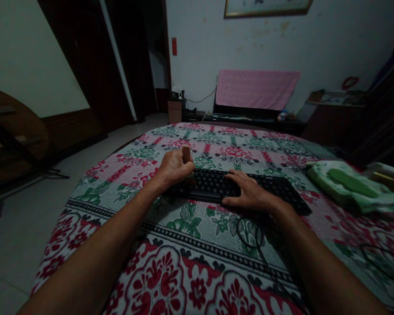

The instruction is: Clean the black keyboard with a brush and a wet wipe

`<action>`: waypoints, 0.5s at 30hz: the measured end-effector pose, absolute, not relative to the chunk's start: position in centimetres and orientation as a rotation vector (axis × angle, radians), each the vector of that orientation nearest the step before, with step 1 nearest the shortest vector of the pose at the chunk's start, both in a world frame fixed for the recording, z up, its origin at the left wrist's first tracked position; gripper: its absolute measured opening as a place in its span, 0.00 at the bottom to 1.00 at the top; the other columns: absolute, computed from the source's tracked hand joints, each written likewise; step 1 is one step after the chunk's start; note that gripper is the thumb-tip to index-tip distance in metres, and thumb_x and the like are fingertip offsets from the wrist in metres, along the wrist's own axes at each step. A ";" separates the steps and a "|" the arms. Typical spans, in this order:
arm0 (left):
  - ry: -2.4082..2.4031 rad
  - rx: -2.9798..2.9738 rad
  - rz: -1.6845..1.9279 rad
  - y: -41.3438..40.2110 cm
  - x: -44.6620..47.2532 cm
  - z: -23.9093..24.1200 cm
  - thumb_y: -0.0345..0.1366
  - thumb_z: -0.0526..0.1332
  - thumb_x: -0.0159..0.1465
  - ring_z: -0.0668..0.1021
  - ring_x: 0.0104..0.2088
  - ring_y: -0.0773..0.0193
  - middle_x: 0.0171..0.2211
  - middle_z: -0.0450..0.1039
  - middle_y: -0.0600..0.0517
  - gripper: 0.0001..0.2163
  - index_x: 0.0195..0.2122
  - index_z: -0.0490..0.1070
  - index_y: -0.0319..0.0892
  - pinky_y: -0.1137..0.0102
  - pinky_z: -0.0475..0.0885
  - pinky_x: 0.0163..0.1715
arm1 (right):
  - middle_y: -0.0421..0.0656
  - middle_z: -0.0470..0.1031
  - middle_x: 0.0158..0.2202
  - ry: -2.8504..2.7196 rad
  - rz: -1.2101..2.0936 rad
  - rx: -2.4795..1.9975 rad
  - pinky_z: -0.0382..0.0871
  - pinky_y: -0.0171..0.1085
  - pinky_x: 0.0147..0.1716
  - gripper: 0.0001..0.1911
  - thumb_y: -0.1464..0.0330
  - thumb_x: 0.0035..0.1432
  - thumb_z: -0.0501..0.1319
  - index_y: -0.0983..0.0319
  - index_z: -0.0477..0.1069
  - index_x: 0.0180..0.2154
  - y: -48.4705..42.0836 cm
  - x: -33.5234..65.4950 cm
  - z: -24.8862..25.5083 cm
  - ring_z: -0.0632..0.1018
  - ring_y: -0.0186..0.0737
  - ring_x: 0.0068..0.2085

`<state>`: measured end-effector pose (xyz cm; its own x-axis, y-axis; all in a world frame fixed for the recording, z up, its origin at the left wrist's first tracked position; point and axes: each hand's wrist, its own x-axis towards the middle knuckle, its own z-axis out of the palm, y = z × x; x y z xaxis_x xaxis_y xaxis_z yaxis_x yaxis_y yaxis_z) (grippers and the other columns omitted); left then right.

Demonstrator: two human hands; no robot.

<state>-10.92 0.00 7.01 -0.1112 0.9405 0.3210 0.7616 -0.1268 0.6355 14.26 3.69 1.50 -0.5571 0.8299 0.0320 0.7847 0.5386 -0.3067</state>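
A black computer keyboard (213, 183) lies on the patterned tablecloth (184, 218), its keys facing up. Over its left part, my left hand (175, 168) is closed around a brush with a brown wooden handle (186, 154). The handle's top sticks up out of the fist, and the brush's lower end, mostly hidden by my fingers, is down at the keys. My right hand (248, 190) spans the keyboard right of its middle, thumb at the near edge and fingers toward the far edge, holding it. Some keys are hidden under both hands.
A black cable (261, 249) loops on the cloth below my right wrist. At the right lies a green and white soft package (351, 183). Beyond the table, a pink cloth (256, 89) covers a screen on a low cabinet. A round wooden tabletop (16, 127) leans at the left.
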 end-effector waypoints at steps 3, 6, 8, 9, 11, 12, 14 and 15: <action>1.835 1.868 1.148 0.0 -10.6 6.9 0.32 0.58 0.49 0.75 0.29 0.63 0.24 0.73 0.52 0.04 0.25 0.71 0.40 0.71 0.69 0.29 | 0.52 0.49 0.66 -2.595 0.379 -1.378 0.47 0.59 0.60 0.43 0.48 0.44 0.64 0.59 0.60 0.59 3.8 14.2 1.5 0.51 0.60 0.65; 1.691 1.886 1.220 0.2 -10.1 6.1 0.33 0.57 0.51 0.75 0.29 0.64 0.26 0.74 0.52 0.05 0.27 0.71 0.40 0.71 0.69 0.30 | 0.52 0.50 0.65 -2.594 0.360 -1.383 0.48 0.58 0.60 0.44 0.48 0.43 0.64 0.60 0.60 0.59 3.8 14.2 1.5 0.52 0.59 0.65; 1.644 1.916 1.216 0.2 -10.0 5.8 0.33 0.57 0.51 0.75 0.30 0.65 0.26 0.74 0.52 0.05 0.27 0.71 0.40 0.72 0.69 0.30 | 0.52 0.50 0.65 -2.596 0.361 -1.376 0.49 0.57 0.61 0.44 0.48 0.43 0.64 0.60 0.60 0.59 3.7 14.1 1.5 0.52 0.59 0.65; 1.652 1.929 1.191 0.2 -10.0 5.8 0.33 0.57 0.51 0.75 0.29 0.65 0.25 0.73 0.52 0.05 0.27 0.70 0.40 0.72 0.69 0.30 | 0.52 0.51 0.65 -2.596 0.364 -1.372 0.48 0.57 0.61 0.43 0.48 0.43 0.64 0.59 0.60 0.59 3.7 14.2 1.5 0.52 0.59 0.65; 1.715 1.935 1.132 0.2 -10.3 6.1 0.32 0.57 0.50 0.74 0.28 0.65 0.24 0.73 0.52 0.04 0.26 0.70 0.39 0.71 0.69 0.29 | 0.52 0.51 0.65 -2.594 0.368 -1.371 0.48 0.58 0.61 0.43 0.48 0.44 0.64 0.59 0.60 0.59 3.6 14.2 1.6 0.52 0.59 0.65; 1.753 1.927 1.112 0.1 -10.4 6.3 0.32 0.57 0.49 0.74 0.28 0.64 0.24 0.73 0.52 0.04 0.25 0.71 0.39 0.71 0.69 0.29 | 0.52 0.50 0.65 -2.593 0.369 -1.374 0.48 0.58 0.61 0.43 0.48 0.44 0.64 0.59 0.60 0.59 3.6 14.2 1.6 0.52 0.59 0.65; 1.785 1.898 1.115 0.0 -10.4 6.6 0.32 0.57 0.49 0.74 0.28 0.64 0.24 0.73 0.51 0.05 0.26 0.71 0.39 0.70 0.69 0.29 | 0.52 0.50 0.65 -2.595 0.363 -1.383 0.48 0.57 0.61 0.44 0.49 0.44 0.64 0.60 0.60 0.59 3.6 14.2 1.6 0.52 0.58 0.65; 1.768 1.888 1.132 -0.1 -10.4 6.7 0.32 0.57 0.50 0.75 0.29 0.64 0.25 0.73 0.51 0.05 0.26 0.71 0.39 0.71 0.69 0.29 | 0.52 0.50 0.65 -2.598 0.359 -1.383 0.48 0.56 0.61 0.43 0.49 0.44 0.64 0.60 0.60 0.59 3.6 14.2 1.6 0.52 0.58 0.65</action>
